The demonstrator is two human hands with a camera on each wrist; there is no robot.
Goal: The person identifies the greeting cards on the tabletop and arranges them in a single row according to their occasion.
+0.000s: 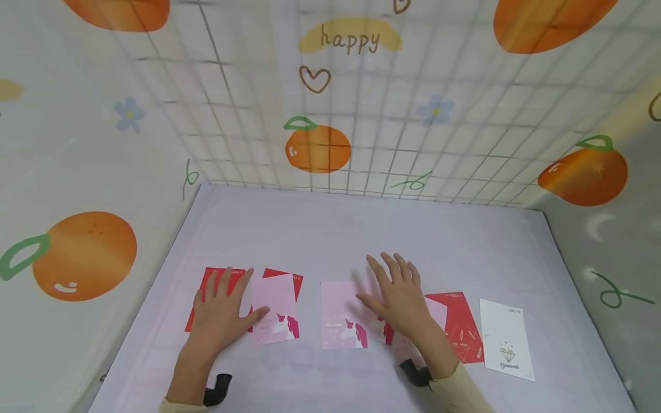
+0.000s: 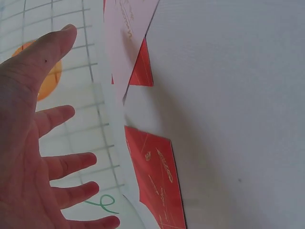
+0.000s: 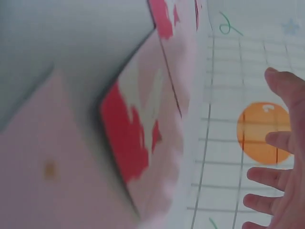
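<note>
Several cards are laid out in a row, but some overlap, so it looks unfinished imo; left hand and right hand splayed, gripping nothing.

Booth-like nook, wider room unclear: orange-print cloth on three sides, grid lines at back, pale tabletop.

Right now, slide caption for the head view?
Spread hands over a row of pink cards, red cards and a white card.
</note>
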